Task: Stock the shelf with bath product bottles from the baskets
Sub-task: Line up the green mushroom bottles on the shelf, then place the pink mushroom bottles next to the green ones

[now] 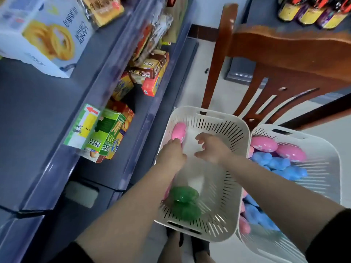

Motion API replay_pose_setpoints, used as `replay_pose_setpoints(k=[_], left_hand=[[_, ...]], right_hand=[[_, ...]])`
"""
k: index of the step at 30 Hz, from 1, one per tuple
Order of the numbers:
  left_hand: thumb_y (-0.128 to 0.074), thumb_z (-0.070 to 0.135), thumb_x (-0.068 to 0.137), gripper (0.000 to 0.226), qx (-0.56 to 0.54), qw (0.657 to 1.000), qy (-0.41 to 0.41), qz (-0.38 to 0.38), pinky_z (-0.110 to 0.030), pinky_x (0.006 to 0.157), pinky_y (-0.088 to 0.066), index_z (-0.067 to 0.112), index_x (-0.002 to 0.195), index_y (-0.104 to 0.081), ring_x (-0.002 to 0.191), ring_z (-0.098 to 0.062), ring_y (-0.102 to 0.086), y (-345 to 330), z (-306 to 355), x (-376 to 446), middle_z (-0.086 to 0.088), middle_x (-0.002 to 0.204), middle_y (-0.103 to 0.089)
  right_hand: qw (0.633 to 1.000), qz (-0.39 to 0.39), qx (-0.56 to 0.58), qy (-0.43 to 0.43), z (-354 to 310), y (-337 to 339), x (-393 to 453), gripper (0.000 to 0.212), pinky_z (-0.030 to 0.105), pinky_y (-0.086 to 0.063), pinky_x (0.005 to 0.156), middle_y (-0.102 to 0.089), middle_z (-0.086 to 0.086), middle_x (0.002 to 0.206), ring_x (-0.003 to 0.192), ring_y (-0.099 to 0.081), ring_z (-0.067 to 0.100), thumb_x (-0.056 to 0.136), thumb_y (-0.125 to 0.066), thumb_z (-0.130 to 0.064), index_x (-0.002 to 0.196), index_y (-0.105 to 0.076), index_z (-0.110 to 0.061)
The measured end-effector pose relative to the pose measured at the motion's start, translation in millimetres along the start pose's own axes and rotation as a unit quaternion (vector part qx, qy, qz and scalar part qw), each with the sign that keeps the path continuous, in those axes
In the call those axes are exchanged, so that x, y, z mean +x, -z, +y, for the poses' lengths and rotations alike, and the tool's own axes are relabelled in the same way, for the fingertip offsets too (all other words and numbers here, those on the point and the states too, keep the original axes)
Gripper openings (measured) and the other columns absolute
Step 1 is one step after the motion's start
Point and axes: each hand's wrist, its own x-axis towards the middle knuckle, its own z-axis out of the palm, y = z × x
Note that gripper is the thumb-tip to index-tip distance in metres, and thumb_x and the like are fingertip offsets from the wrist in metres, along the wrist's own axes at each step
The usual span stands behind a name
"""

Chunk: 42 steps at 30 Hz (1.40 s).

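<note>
A white slotted basket sits on the floor below me, holding a pink bottle at its far left and a green bottle near its front. My left hand reaches into the basket, its fingertips touching the pink bottle. My right hand hovers over the basket's bare middle with fingers loosely curled, holding nothing. A second white basket to the right is filled with several pink bottles and blue bottles. The blue shelf stands at left.
The shelf tiers carry snack boxes, green cartons and a cookie box. A wooden chair stands behind the baskets. Dark bottles line a shelf at top right. My feet show below the basket.
</note>
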Motion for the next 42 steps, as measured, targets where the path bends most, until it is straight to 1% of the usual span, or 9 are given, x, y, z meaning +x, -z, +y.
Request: replay_pose_setpoints(k=[6,13,18,23,28,30,36,39,42], left_hand=[[-0.06,0.021,0.085,0.048,-0.065,0.996,0.062,0.017,-0.038,0.08,-0.053,0.01,0.129,-0.043,0.094,-0.031,-0.061,-41.9,-12.3,65.9,-0.012,0.108,-0.06],[-0.059,0.011,0.088,0.075,-0.12,0.989,0.086,-0.012,-0.05,0.102,-0.04,0.002,0.147,-0.013,0.127,-0.036,-0.043,-74.3,-9.5,107.1,-0.018,0.143,-0.035],[-0.056,0.008,0.089,0.063,-0.129,0.987,0.094,-0.003,-0.046,0.102,-0.04,0.005,0.143,-0.025,0.123,-0.034,-0.048,-83.4,-12.4,129.1,-0.015,0.138,-0.045],[-0.053,0.008,0.088,0.048,-0.197,0.979,0.054,0.014,-0.033,0.08,-0.05,0.014,0.134,-0.041,0.1,-0.023,-0.057,-82.3,-17.9,126.6,-0.007,0.118,-0.057],[-0.064,0.017,0.082,0.049,-0.281,0.96,-0.023,0.008,-0.041,0.088,-0.05,0.023,0.127,-0.045,0.098,-0.021,-0.059,-61.0,-13.2,96.8,0.0,0.112,-0.061],[-0.063,0.016,0.083,0.049,-0.296,0.954,-0.04,0.007,-0.031,0.085,-0.051,0.022,0.128,-0.045,0.097,-0.018,-0.059,-47.5,-8.7,85.5,0.0,0.113,-0.061],[-0.068,0.015,0.079,0.046,-0.368,0.926,-0.086,0.015,-0.025,0.087,-0.048,0.031,0.118,-0.051,0.095,-0.012,-0.062,22.6,9.9,17.6,0.007,0.105,-0.065],[-0.07,0.04,0.064,0.067,-0.409,0.905,-0.111,0.036,-0.022,0.086,-0.049,0.02,0.125,-0.051,0.097,-0.008,-0.062,69.4,19.6,-21.0,0.004,0.11,-0.064],[-0.074,0.026,0.076,0.059,-0.409,0.899,-0.134,0.077,-0.014,0.086,-0.045,0.013,0.128,-0.05,0.099,-0.009,-0.058,114.6,25.7,-61.1,-0.003,0.117,-0.061]], right_hand=[[0.994,0.028,0.1,-0.026,24.8,-30.6,74.3,0.056,0.02,-0.04,0.076,-0.057,0.006,0.12,0.096,-0.055,0.016,0.077,-0.072,-0.01,0.128,-0.049,-0.009],[0.981,-0.024,0.189,-0.031,34.6,-58.2,135.4,0.091,0.032,-0.044,0.097,-0.047,0.013,0.137,0.121,-0.05,0.028,0.065,-0.077,0.006,0.143,-0.031,-0.006],[0.969,-0.04,0.244,-0.024,49.6,-68.6,147.9,0.095,0.03,-0.042,0.096,-0.046,0.015,0.138,0.128,-0.044,0.025,0.061,-0.076,0.014,0.141,-0.026,-0.003],[0.961,-0.019,0.272,-0.042,52.4,-65.4,140.2,0.091,0.031,-0.045,0.094,-0.051,0.015,0.131,0.12,-0.052,0.027,0.061,-0.076,0.015,0.139,-0.032,-0.002],[0.956,0.019,0.292,-0.022,44.4,-36.4,110.5,0.078,0.027,-0.045,0.083,-0.052,0.016,0.127,0.114,-0.054,0.027,0.066,-0.07,0.017,0.135,-0.037,0.0],[0.953,0.031,0.303,-0.003,37.7,-18.8,91.2,0.074,0.027,-0.044,0.081,-0.053,0.015,0.121,0.107,-0.055,0.024,0.067,-0.071,0.016,0.132,-0.039,0.002],[0.944,0.049,0.322,0.059,-3.3,40.4,22.8,0.068,0.005,-0.041,0.069,-0.051,0.005,0.107,0.099,-0.05,0.015,0.067,-0.074,0.013,0.126,-0.043,0.002],[0.941,0.049,0.325,0.084,-30.3,70.3,-12.3,0.069,0.014,-0.045,0.073,-0.052,0.005,0.108,0.102,-0.051,0.017,0.067,-0.076,0.011,0.127,-0.043,-0.001],[0.938,0.051,0.318,0.128,-60.4,101.5,-51.8,0.07,0.024,-0.047,0.08,-0.055,0.002,0.108,0.102,-0.053,0.015,0.066,-0.078,0.008,0.125,-0.044,-0.007]])
